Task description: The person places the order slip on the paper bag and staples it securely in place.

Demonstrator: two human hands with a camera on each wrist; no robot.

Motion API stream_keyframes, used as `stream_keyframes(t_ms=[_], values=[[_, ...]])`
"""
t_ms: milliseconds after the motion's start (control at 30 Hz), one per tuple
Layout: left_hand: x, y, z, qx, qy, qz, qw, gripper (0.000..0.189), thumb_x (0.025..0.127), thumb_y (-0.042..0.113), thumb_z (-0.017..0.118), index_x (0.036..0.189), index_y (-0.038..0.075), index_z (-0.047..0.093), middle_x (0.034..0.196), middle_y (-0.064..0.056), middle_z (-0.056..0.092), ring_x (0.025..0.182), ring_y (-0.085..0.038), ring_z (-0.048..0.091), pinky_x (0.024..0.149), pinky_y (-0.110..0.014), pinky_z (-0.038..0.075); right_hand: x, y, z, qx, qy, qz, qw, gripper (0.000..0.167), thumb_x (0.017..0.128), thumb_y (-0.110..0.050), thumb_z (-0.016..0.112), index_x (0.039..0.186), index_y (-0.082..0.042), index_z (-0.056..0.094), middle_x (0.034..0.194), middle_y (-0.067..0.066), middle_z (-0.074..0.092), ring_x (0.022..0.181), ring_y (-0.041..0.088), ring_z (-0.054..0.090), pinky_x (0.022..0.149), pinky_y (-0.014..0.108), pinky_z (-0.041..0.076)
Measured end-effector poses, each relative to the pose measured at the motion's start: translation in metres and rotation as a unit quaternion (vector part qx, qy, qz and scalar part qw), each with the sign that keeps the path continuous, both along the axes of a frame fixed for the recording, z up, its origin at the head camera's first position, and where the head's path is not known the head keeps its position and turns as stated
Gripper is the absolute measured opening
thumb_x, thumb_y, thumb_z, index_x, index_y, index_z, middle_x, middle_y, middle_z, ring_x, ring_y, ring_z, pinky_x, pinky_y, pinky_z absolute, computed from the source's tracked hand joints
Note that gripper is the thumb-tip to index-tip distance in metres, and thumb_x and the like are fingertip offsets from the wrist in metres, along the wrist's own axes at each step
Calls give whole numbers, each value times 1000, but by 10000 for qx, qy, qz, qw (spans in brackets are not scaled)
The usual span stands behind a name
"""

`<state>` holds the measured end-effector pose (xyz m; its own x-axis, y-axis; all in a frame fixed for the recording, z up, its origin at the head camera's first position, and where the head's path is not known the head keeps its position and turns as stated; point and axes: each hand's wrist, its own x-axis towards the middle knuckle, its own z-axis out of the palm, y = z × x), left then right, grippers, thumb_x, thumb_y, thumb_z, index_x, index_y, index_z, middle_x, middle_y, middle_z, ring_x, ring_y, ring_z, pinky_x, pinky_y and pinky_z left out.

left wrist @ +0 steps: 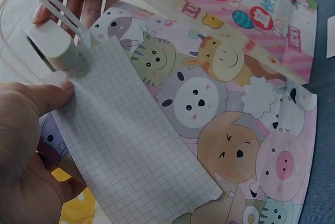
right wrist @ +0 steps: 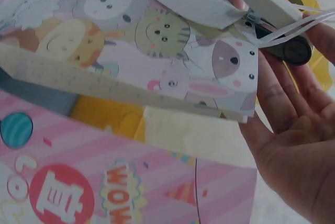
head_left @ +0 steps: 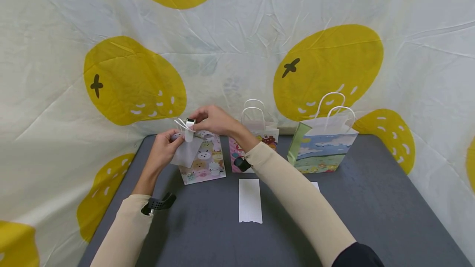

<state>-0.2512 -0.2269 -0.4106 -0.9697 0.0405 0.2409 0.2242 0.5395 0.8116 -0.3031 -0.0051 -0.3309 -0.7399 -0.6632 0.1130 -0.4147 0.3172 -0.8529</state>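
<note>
a pale cloth (head_left: pixel 237 32) printed with big yellow fruit shapes hangs behind everything and down the left side. in front of it stretches a dark grey table (head_left: pixel 371 217), and over it reach a person's two arms in beige sleeves (head_left: pixel 304 205), with a dark band (head_left: pixel 163 202) at the left wrist. three paper bags stand in a row along the far part of the table: on the right, a landscape bag (head_left: pixel 323 151) with sky, clouds, grass and a green side; in the middle, a pink striped bag (head_left: pixel 272 140), partly hidden by the right arm; on the left, an animal bag (head_left: pixel 205 160) covered with cartoon faces and tilted a little. both hands work at the top of the animal bag. the right hand (head_left: pixel 213 120) grasps a small stapler between thumb and fingers, while the left hand (head_left: pixel 165 145) pinches a paper slip (left wrist: pixel 131 135) near its upper end, thumb on the front. that slip is grid-lined, has a torn lower edge and hangs slanting over the front of the animal bag. a second slip (head_left: pixel 250 201) lies flat on the table before the pink striped bag, and a third slip (head_left: pixel 315 185) shows only a corner past the right sleeve. the stapler (right wrist: pixel 272 0) sits at the slip's upper end, beside the bag's thin white handle (right wrist: pixel 293 30).
</note>
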Motion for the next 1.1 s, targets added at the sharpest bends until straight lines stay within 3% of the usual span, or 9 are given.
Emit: stream_keyframes(t_ms=[167,233,333,433,467,600,767,933,1100], values=[[1,0,0,-26,-17,25,10000,21,101,19,65,106,0,69,101,-17,70,83,-25,62,70,-32,51,1,3,-1,223,342,464,9981,32,103,-16,59,133,-6,66,124,8,71,106,13,66,90,26,52],[0,-1,-1,-55,8,51,10000,20,101,18,64,106,-1,69,99,-18,70,81,-24,61,68,-30,50,2,4,-1,274,315,585,9974,34,104,-14,54,136,-7,64,126,8,70,97,14,64,83,25,50],[-1,-1,-1,-62,49,64,9999,20,101,17,64,105,-2,69,95,-18,69,79,-24,58,66,-29,48,5,5,-3,414,353,748,9957,41,100,-6,56,140,-6,60,127,9,68,98,15,62,82,24,50],[-2,-1,-1,-74,95,67,9999,20,101,17,64,103,-2,69,93,-18,68,78,-22,57,66,-28,47,5,4,-7,598,523,796,9937,51,93,1,65,142,-5,56,128,8,66,107,20,63,88,27,52],[-2,-1,-1,-84,116,67,9999,20,101,17,64,103,-3,69,92,-18,68,77,-23,56,66,-28,47,5,3,-9,677,668,780,9924,54,91,2,69,143,-5,55,131,7,64,115,20,62,93,29,52],[-3,-1,-1,-93,146,64,9998,21,101,18,65,104,-3,69,95,-18,69,79,-24,59,67,-28,48,4,-2,-18,948,1265,421,9865,63,86,-1,80,143,-10,56,135,4,63,120,20,61,100,33,50],[-3,-1,1,-126,123,86,9998,22,101,19,65,106,-2,70,96,-19,70,80,-24,60,67,-28,49,7,-11,-23,1276,1952,42,9724,67,85,-4,82,144,-17,55,137,0,63,124,18,60,103,33,49],[-3,0,1,-136,102,102,9998,25,100,22,66,107,-2,71,98,-19,71,82,-25,62,70,-31,50,7,-14,-22,1407,2187,-136,9655,58,89,0,75,143,-12,56,131,5,67,119,21,64,101,34,50],[-3,0,-1,-100,67,73,9999,28,100,25,66,109,0,71,101,-19,71,85,-26,63,74,-34,52,5,-14,-23,1610,2183,-203,9623,53,94,-7,73,144,-10,55,131,8,67,117,23,65,99,36,51]])
